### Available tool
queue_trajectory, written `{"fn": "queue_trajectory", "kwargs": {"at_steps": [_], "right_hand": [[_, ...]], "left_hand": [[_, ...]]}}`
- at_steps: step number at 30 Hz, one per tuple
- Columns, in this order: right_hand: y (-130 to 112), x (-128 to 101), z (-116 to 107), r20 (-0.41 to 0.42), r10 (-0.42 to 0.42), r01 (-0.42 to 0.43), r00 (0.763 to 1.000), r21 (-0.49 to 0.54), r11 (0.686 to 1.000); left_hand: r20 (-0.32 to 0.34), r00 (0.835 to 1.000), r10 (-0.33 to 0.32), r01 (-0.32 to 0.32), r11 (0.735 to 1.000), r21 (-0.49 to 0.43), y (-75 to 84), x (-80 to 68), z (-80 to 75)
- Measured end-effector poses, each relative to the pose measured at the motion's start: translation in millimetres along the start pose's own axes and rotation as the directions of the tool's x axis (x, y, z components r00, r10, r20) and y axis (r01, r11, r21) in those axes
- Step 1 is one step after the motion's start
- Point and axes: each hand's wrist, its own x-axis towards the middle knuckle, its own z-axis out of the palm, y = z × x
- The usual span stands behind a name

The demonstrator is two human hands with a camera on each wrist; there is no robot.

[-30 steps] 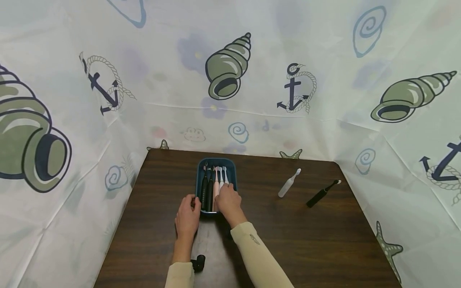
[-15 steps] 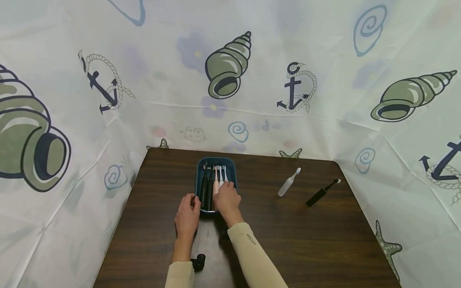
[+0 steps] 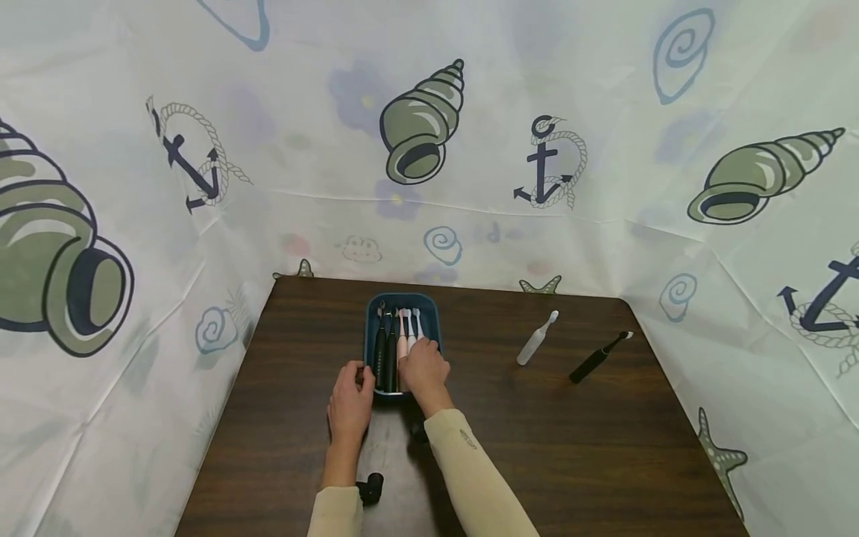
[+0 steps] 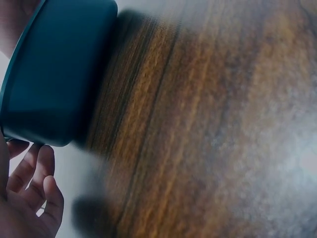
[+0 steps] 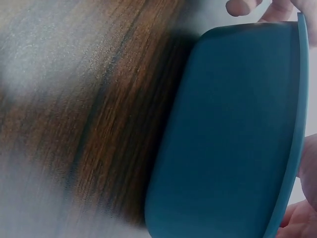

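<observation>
Looking down from the head view: dark wood worktop (image 3: 537, 447), teal bin (image 3: 435, 317) near the far middle, holding toothbrushes side by side – two black (image 3: 385, 350), one pink (image 3: 403, 335), white ones (image 3: 417, 324) to the right, heads pointing away. Left hand (image 3: 350, 403) rests against the bin's near-left corner, fingers loosely curled on the rim, thumb at the edge. Right hand (image 3: 424, 369) lies over the bin's near-right part, fingers down on the white brush handles; whether it actually pinches one I cannot tell. White toothbrush (image 3: 535, 339) lies loose on the worktop to the right, black toothbrush (image 3: 596, 359) just beyond it, both well apart from the bin. Small black object (image 3: 370, 488) sits near the left sleeve. Seashell-and-anchor curtain (image 3: 201, 149) surrounds the worktop.

Left wrist view: bin's teal outer wall (image 4: 54, 74) fills upper left, blurred wood grain beside it, curled fingers (image 4: 34, 193) of the left hand at lower left, just off the bin wall.

Right wrist view: teal bin wall (image 5: 233, 134) close up on the right, fingertips (image 5: 242, 7) over its top rim, worktop blurred left.
</observation>
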Motion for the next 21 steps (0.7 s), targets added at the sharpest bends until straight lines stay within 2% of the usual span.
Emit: {"fn": "queue_trajectory", "kwargs": {"at_steps": [6, 21], "right_hand": [[0.0, 0.0, 1.2, -0.013, -0.003, 0.004, 1.0, 0.026, 1.0], [3.6, 2.2, -1.5, 0.014, -0.001, -0.001, 1.0, 0.081, 0.997]], "left_hand": [[0.006, 1.0, -0.007, 0.007, 1.0, -0.002, -0.6, 0.8, 0.8], [0.024, 1.0, -0.009, 0.009, 1.0, 0.013, 0.2, 0.8, -0.1]]}}
